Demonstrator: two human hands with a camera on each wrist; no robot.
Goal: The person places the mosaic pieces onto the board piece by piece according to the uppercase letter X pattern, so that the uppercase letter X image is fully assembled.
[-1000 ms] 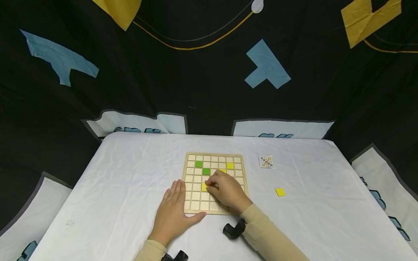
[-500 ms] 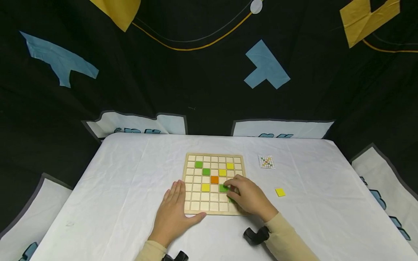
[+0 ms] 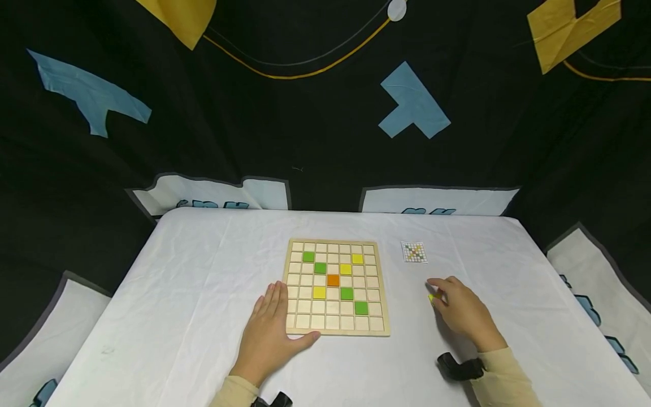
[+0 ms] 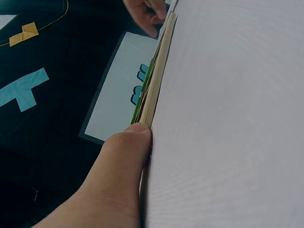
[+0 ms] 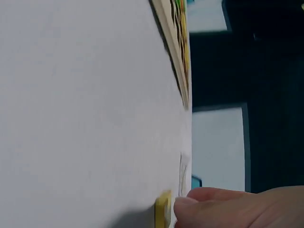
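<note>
A wooden grid board [image 3: 290, 271] lies on the white table, bearing green, yellow and orange square tiles. My left hand [image 3: 267, 333] rests flat along its left edge, thumb touching the near edge. In the left wrist view, the thumb [image 4: 126, 147] presses against the board's side [image 4: 156, 85]. Right of the board, my right hand [image 3: 465, 314] reaches over a loose yellow tile [image 3: 431, 297], thumb and index finger parted around it. The right wrist view shows that tile [image 5: 162, 211] on the cloth beside the thumb tip [image 5: 185, 209]; its far part is out of frame.
A small printed card [image 3: 414, 252] with a coloured grid lies on the table behind the right hand. White cloth [image 3: 203, 271] covers the table. Beyond its far edge hangs a black curtain [image 3: 305, 135] with blue and yellow shapes.
My right hand has left the green tiles on the board and moved right to the loose yellow tile. Both green tiles at lower right are now uncovered. The left hand has stayed put.
</note>
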